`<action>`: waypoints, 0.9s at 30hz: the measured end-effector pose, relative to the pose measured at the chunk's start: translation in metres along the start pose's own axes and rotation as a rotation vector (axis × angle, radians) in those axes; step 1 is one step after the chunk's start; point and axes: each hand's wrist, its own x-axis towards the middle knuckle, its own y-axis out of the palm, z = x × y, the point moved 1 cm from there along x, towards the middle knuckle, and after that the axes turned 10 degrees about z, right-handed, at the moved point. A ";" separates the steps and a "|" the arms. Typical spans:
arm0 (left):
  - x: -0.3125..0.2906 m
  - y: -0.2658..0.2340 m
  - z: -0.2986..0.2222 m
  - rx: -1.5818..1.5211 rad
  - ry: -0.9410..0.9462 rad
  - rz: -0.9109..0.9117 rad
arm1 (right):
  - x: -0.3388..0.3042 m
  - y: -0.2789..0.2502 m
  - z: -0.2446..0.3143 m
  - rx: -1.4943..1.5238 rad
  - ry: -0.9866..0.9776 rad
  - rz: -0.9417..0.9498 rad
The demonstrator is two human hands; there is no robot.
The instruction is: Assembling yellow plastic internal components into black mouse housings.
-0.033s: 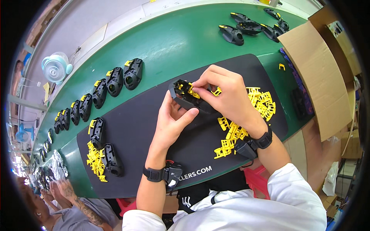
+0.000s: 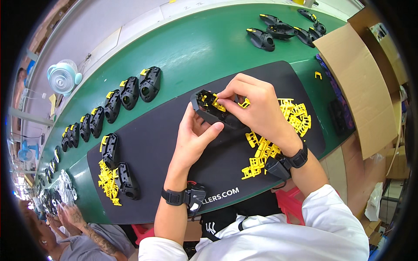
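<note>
- We cradle a black plastic housing (image 2: 213,111) in our left hand (image 2: 193,137), fingers curled under it and thumb pressed on its near edge, above the black work mat (image 2: 148,148).
- Our right hand (image 2: 254,106) pinches a small yellow clip (image 2: 217,103) between thumb and forefinger, seemingly mid-insertion; seating it squarely looks like what is called for.
- Loose yellow clips (image 2: 296,115) lie right of the hands.
- A plain brown cardboard box flap (image 2: 357,87) stands at the right edge.
</note>
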 end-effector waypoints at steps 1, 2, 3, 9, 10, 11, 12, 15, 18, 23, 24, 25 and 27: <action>0.000 0.000 0.000 -0.002 0.000 -0.004 | 0.000 -0.001 0.000 -0.001 0.000 -0.005; 0.000 0.000 0.000 -0.003 0.001 -0.008 | 0.000 0.000 0.000 -0.004 0.011 0.004; 0.000 0.000 0.001 -0.001 0.001 -0.002 | 0.000 -0.001 0.000 -0.008 0.022 0.012; 0.001 0.001 0.002 0.037 -0.030 0.005 | -0.004 0.000 -0.002 -0.056 0.019 0.025; 0.001 0.002 0.004 0.028 -0.019 0.009 | -0.004 0.001 -0.001 -0.057 0.017 0.022; 0.001 0.001 0.005 0.019 -0.009 0.013 | -0.004 0.002 0.000 -0.040 0.008 0.040; 0.001 0.001 0.003 0.021 -0.005 0.014 | -0.004 0.002 0.002 -0.023 -0.002 0.059; 0.000 -0.001 0.002 0.016 -0.015 -0.014 | -0.002 0.008 0.004 -0.018 0.017 0.016; 0.000 -0.004 0.006 -0.065 0.013 -0.034 | -0.002 0.007 0.002 0.016 0.026 -0.022; 0.001 -0.002 0.006 -0.109 0.040 -0.038 | 0.000 0.002 0.001 -0.038 0.009 -0.053; 0.001 -0.002 0.006 -0.076 0.030 -0.025 | 0.000 0.003 0.000 -0.062 -0.011 -0.052; 0.001 -0.002 0.004 -0.058 0.028 -0.030 | 0.001 0.003 0.000 -0.049 -0.011 -0.036; 0.000 -0.001 0.002 -0.061 0.018 -0.032 | 0.001 0.007 0.001 -0.042 -0.029 -0.030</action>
